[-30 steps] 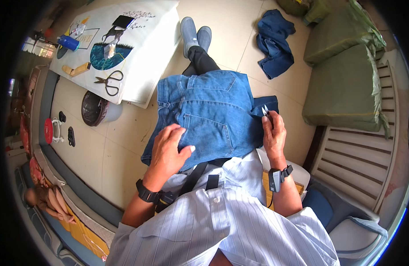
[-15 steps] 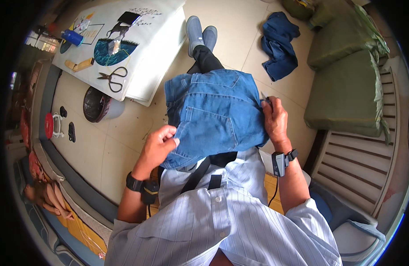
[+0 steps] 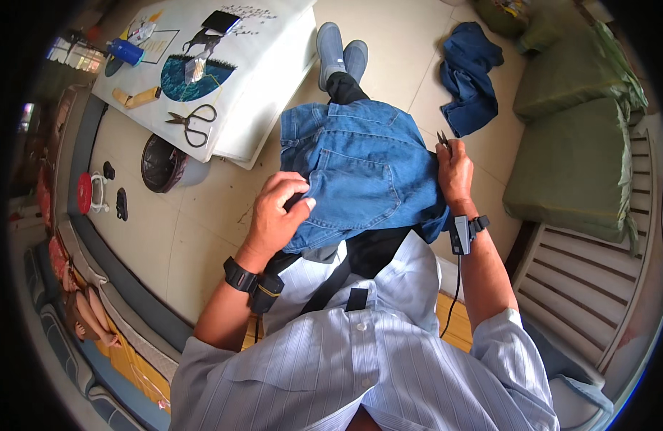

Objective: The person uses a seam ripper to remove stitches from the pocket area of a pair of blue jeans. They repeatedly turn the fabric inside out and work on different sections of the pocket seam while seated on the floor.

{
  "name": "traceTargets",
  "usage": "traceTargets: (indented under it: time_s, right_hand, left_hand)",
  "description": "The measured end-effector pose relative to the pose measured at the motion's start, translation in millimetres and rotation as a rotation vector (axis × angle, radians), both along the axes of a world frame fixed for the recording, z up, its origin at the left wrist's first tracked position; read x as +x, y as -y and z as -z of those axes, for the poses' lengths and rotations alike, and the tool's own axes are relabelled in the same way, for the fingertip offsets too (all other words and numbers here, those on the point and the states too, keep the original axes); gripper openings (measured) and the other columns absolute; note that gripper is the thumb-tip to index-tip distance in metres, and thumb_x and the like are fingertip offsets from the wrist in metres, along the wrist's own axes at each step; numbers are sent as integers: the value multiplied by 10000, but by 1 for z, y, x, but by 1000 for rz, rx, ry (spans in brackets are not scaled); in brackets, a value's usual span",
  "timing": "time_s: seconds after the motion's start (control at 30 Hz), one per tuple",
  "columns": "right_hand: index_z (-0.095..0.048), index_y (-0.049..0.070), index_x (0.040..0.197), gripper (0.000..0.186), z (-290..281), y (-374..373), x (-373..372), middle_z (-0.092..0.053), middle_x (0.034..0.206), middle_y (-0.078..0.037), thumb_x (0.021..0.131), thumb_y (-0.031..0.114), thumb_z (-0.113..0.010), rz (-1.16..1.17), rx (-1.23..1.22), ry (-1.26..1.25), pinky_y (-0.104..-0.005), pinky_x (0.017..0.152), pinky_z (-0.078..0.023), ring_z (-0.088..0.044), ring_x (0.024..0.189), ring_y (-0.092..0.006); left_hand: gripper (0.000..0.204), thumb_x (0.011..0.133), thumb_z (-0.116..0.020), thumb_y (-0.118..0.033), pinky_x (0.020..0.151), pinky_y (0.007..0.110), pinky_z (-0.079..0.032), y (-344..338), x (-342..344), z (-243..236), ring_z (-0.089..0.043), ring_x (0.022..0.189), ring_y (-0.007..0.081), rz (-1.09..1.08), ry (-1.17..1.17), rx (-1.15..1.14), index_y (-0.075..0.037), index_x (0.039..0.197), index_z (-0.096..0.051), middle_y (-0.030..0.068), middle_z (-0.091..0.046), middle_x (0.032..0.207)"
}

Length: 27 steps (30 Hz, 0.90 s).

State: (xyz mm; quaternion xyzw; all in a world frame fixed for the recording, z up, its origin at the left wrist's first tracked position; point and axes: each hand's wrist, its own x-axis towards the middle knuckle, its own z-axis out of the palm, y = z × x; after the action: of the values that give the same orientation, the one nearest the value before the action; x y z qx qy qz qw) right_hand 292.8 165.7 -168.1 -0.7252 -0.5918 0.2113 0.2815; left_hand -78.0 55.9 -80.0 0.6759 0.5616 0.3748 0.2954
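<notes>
A blue denim garment with stitched patch pockets lies spread across my lap. At its left side is my left hand, with the curved fingers and thumb apart at the pocket's edge; the fingertips touch the cloth. My right hand is closed around small pointed snips at the garment's right edge. Their dark blades point up and away from me, and the fingers hide the handles.
A white table at the far left bears large black scissors, a wooden piece and a blue bottle. Beside it stands a bin. More denim lies on the floor, near green cushions on a slatted bench.
My left hand has moved right and farther from me along the denim, and its thumb and fingers have spread. My right hand has turned the snips more upright, clear of the cloth.
</notes>
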Motion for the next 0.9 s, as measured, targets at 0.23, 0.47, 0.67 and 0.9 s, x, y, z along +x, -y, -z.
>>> traceTargets:
  time_s: [0.23, 0.47, 0.67, 0.9]
  right_hand:
    - [-632, 14, 1181, 295, -5, 16, 3, -722, 923, -265, 1021, 258, -670, 47, 87, -93, -492, 785, -546, -711, 871, -442]
    - [-655, 2, 1140, 235, -65, 84, -11, -568, 828, 20, 1065, 223, -687, 3, 99, -534, -240, 609, -395, -454, 687, -65]
    - [-647, -3, 1199, 265, -69, 138, -42, -674, 884, -31, 1066, 224, -681, -57, -176, -931, -258, 642, -497, -575, 702, -84]
    - [-637, -9, 1216, 270, -70, 153, -61, -715, 931, -78, 1091, 230, -625, -109, -275, -1036, -286, 684, -544, -663, 731, -136]
  left_hand:
    - [474, 806, -809, -127, 1078, 479, -459, 30, 20, -23, -582, 1257, 369, 116, -323, 40, -55, 1262, -700, 162, -599, 1401]
    - [214, 836, -769, -140, 1004, 462, -504, 30, 8, 18, -630, 1204, 354, 126, -317, -21, -37, 1024, -765, 151, -680, 1275]
    - [231, 907, -738, -168, 897, 397, -549, 16, 5, 19, -700, 1036, 352, 86, -28, -264, 51, 984, -736, 153, -726, 1123]
    - [253, 961, -701, -190, 777, 302, -494, 13, 1, 13, -630, 860, 136, 11, 243, -560, 61, 990, -708, 41, -673, 904]
